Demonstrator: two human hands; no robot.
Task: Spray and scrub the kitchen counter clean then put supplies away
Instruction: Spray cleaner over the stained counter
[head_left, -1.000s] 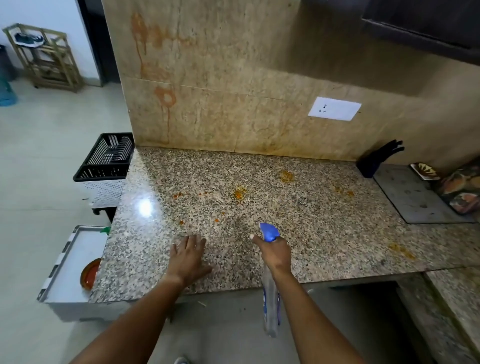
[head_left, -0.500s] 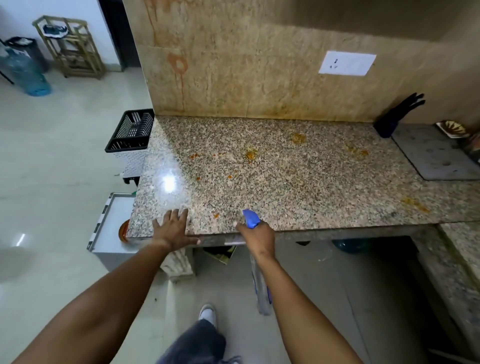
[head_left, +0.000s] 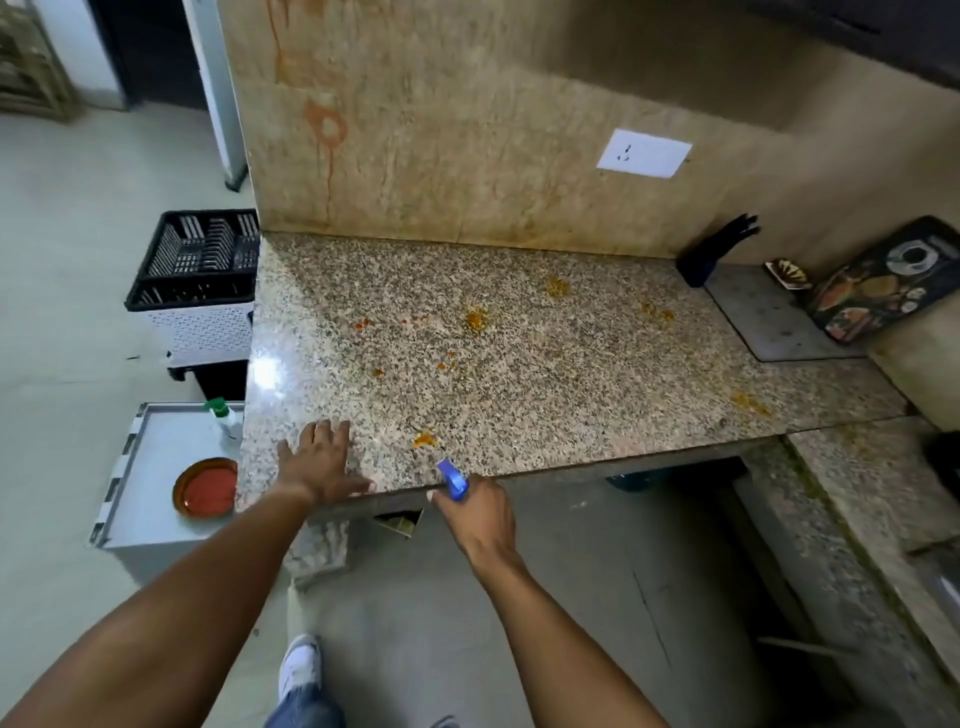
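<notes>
The speckled granite counter (head_left: 545, 384) carries several orange food stains, one (head_left: 425, 440) close to its front edge. My left hand (head_left: 318, 462) rests flat on the counter's front left corner, fingers spread. My right hand (head_left: 480, 512) grips a spray bottle at the front edge; only its blue nozzle (head_left: 453, 479) shows, pointing toward the counter, and the bottle's body is hidden behind my hand and arm.
A black dish rack (head_left: 200, 260) stands left of the counter. Below it a white tray (head_left: 150, 431) holds an orange dish (head_left: 206, 487) and a green-capped bottle (head_left: 224, 418). A dark mat (head_left: 769, 322), knife block (head_left: 711, 249) and picture board (head_left: 883, 280) sit at the right.
My view has shifted back and up from the counter. Both hands have drawn toward the counter's front edge; the right still grips the spray bottle, the left stays flat on the granite.
</notes>
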